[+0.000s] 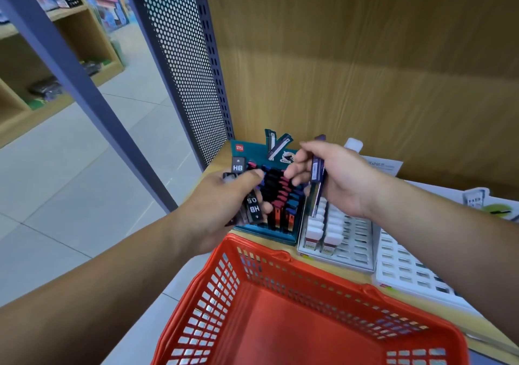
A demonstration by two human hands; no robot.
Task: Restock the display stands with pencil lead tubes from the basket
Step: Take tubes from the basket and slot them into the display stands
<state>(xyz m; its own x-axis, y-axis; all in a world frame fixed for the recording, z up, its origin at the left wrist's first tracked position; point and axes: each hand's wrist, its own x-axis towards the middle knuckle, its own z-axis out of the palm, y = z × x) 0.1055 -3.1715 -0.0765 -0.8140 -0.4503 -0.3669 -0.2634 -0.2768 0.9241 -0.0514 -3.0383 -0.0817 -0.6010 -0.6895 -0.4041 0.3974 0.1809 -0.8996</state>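
Leaning over the red basket [213,289], we work at the teal display stand [269,232], left hand [222,199] curled round a bunch of black lead tubes [254,206], right hand [342,176] pinching purple tubes [317,173] in its fingers [295,172]: light, stiff, slick plastic, we judge, best pinched mid-barrel.

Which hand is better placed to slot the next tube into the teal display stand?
Probably the right hand: its fingertips reach over the teal cardboard display stand, despite holding slim purple tubes. The left hand grips a bundle of black tubes.
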